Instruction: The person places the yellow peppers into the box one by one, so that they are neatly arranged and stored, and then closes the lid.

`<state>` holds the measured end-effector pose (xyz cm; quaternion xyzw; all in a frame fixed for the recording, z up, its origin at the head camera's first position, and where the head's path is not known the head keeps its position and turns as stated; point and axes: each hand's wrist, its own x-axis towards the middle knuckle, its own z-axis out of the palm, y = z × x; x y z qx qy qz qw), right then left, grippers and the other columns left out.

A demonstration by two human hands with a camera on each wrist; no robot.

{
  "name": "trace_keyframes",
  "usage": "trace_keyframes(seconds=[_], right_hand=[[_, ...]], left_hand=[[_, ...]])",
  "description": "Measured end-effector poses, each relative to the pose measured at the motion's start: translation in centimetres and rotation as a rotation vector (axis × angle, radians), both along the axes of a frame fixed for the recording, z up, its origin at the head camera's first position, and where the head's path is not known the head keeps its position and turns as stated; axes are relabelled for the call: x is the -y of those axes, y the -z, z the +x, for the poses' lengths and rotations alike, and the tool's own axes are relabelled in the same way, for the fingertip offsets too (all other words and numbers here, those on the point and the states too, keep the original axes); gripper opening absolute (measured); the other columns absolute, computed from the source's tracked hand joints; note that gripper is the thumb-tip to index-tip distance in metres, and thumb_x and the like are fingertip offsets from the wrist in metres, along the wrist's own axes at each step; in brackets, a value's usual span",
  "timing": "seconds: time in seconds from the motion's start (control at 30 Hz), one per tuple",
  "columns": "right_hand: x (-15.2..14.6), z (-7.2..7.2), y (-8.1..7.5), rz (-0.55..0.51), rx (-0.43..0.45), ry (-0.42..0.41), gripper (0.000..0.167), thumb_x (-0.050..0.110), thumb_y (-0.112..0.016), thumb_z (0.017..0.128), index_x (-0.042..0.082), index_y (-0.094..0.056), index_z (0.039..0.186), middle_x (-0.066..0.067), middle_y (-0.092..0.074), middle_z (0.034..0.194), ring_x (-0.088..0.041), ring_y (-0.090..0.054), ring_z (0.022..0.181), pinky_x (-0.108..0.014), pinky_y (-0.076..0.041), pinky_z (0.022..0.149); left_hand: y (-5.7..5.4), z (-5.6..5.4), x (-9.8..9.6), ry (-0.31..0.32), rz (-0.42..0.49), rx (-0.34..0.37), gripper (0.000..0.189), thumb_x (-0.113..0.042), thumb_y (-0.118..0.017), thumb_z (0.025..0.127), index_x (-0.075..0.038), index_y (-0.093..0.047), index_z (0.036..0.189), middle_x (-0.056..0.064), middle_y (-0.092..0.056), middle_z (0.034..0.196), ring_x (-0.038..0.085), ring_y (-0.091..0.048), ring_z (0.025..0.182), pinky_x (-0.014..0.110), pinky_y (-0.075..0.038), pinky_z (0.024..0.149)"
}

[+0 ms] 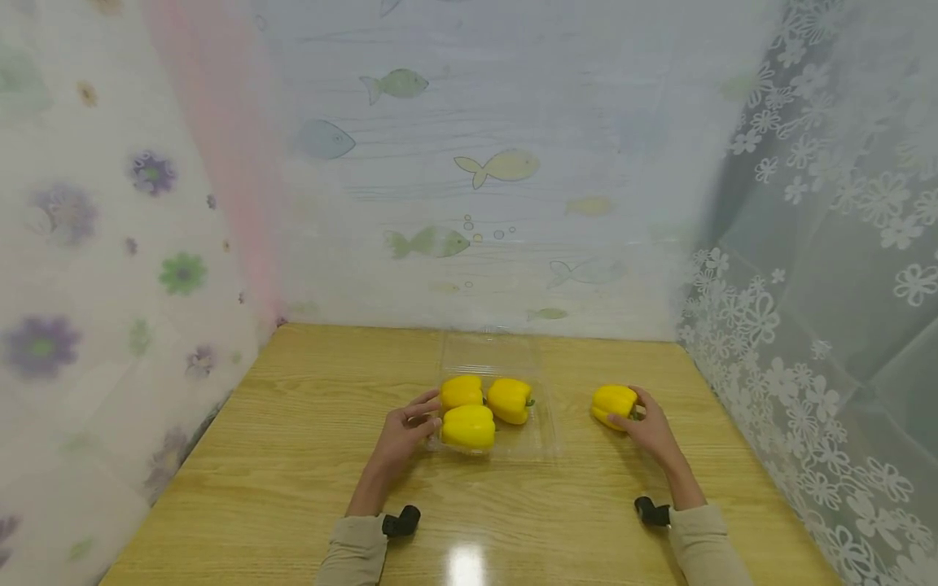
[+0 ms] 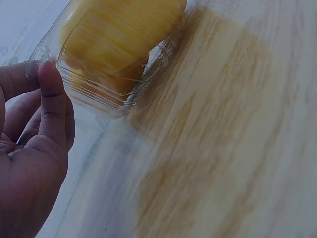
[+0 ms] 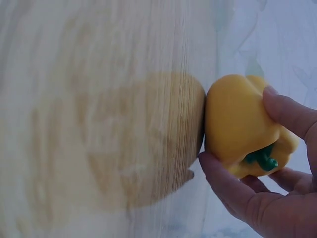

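A clear plastic clamshell box lies on the table with its lid folded back. Inside it are three yellow bell peppers: one at the back left, one at the front left and one on the right. My left hand pinches the box's left edge between thumb and fingers; the left wrist view shows the thumb on the ribbed plastic. To the right of the box, my right hand grips a fourth yellow bell pepper from its green-stemmed end, low at the table surface.
The wooden table runs back to a wall hung with a fish-print sheet. A flowered curtain borders the left side and a lacy one the right. A black wrist camera sits at the left cuff.
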<state>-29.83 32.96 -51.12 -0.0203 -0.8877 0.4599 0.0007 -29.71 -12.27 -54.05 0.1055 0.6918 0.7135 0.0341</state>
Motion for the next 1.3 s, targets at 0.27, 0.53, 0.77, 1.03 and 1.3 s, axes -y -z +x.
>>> trace_keyframes(seconds=[0.27, 0.53, 0.77, 1.03, 1.3], right_hand=[[0.1, 0.2, -0.1, 0.006, -0.001, 0.007, 0.084, 0.022, -0.067, 0.099, -0.004, -0.015, 0.160, -0.037, -0.025, 0.156, -0.055, -0.033, 0.140, -0.063, -0.036, 0.111], [0.3, 0.3, -0.3, -0.002, -0.006, 0.004, 0.083, 0.022, -0.068, 0.099, -0.003, -0.018, 0.160, -0.038, -0.022, 0.158, -0.057, -0.033, 0.140, -0.063, -0.039, 0.109], [0.5, 0.2, -0.2, -0.043, -0.052, -0.001, 0.080, 0.022, -0.071, 0.097, -0.002, -0.024, 0.159, -0.036, -0.027, 0.156, -0.059, -0.039, 0.136, -0.060, -0.045, 0.104], [0.8, 0.3, -0.4, -0.052, -0.077, -0.019, 0.080, 0.021, -0.073, 0.095, -0.001, -0.029, 0.158, -0.036, -0.033, 0.153, -0.059, -0.043, 0.133, -0.058, -0.050, 0.099], [1.2, 0.5, -0.7, -0.069, -0.101, -0.066, 0.074, 0.015, -0.079, 0.089, 0.001, -0.042, 0.152, -0.035, -0.042, 0.146, -0.060, -0.044, 0.131, -0.054, -0.055, 0.093]], left_hand=[[0.0, -0.1, 0.1, 0.009, 0.006, -0.003, 0.034, -0.006, -0.069, 0.096, 0.002, -0.068, 0.129, 0.007, -0.049, 0.155, 0.030, -0.058, 0.121, 0.020, -0.052, 0.082], [0.1, -0.4, 0.2, -0.002, -0.001, -0.005, 0.032, -0.005, -0.070, 0.095, 0.002, -0.069, 0.127, 0.009, -0.050, 0.154, 0.027, -0.059, 0.118, 0.019, -0.051, 0.083], [-0.2, -0.3, 0.2, 0.002, 0.001, -0.012, 0.033, -0.005, -0.069, 0.096, 0.003, -0.068, 0.128, 0.009, -0.050, 0.154, 0.020, -0.061, 0.108, 0.020, -0.051, 0.078], [-0.2, -0.4, 0.4, 0.008, -0.002, -0.012, 0.034, -0.006, -0.069, 0.096, 0.002, -0.068, 0.129, 0.009, -0.049, 0.155, 0.024, -0.060, 0.116, 0.019, -0.052, 0.081], [-0.1, -0.6, 0.4, 0.010, -0.001, -0.007, 0.032, -0.005, -0.069, 0.096, 0.003, -0.069, 0.127, 0.009, -0.049, 0.155, 0.023, -0.060, 0.113, 0.020, -0.052, 0.079]])
